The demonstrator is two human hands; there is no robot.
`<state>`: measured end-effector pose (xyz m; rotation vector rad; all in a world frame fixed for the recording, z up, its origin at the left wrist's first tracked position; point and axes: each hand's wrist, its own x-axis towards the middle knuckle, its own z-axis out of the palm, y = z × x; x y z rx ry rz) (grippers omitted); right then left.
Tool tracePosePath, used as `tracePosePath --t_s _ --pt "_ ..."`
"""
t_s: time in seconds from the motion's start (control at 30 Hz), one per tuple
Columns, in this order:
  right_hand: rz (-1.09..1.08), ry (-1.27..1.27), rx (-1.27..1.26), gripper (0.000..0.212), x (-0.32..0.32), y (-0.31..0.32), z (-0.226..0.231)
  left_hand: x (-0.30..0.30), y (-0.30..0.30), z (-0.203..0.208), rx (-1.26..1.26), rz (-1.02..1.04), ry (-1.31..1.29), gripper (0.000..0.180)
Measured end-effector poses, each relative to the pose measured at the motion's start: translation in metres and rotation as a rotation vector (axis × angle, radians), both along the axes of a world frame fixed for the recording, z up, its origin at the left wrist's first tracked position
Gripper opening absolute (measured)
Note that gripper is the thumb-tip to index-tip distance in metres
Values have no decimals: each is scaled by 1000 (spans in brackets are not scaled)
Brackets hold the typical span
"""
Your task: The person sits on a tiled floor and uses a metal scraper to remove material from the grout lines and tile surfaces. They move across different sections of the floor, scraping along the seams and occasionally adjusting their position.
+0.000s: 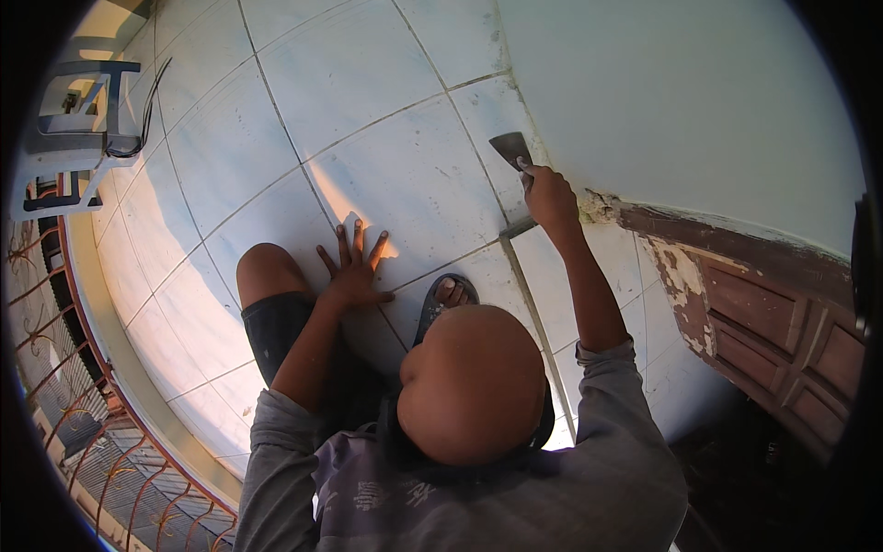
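Observation:
My left hand [352, 271] presses flat on the pale tiled floor [368, 175], its fingers spread, with a strip of sunlight by the fingertips. In my right hand [552, 198] is a scraper [512, 150] with a wide dark blade, gripped by its handle. The blade sits close to the floor near the foot of the pale wall [681, 110]; whether it touches the tiles I cannot tell. A sandalled foot [448, 296] rests between my hands, partly hidden behind my bent knee [474, 382].
A brown panelled door [754, 313] with peeling paint stands at the right, and the wall's corner beside it [602, 206] is crumbled. To the far left are a plastic chair [78, 124] with a dark cable and a curly metal railing [97, 368] along the floor's edge.

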<state>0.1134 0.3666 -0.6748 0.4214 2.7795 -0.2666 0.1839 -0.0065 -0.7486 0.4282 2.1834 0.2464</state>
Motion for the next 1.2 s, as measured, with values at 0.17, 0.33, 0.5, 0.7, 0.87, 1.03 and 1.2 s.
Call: tracePosePath --t_s 0.17,0.33,0.5,0.7,0.87,1.03,1.2 --pt "32 -275 9 28 72 -5 21 4 -15 5 -17 37 -18 135" --pt "23 -22 5 29 52 27 2 9 0 -13 -15 -22 45 136" --pt "-1 -219 37 26 96 8 32 14 -12 -19 -23 -5 69 136" --pt "10 -258 74 27 85 7 32 12 -10 -25 -3 32 37 136" --pt "-29 -142 66 25 86 8 22 18 -11 -25 65 53 70 136" --pt "-40 -231 120 25 108 -16 25 15 -17 -21 59 45 54 137" --pt "-135 -148 48 31 91 -17 22 20 -19 -35 78 35 105 138"
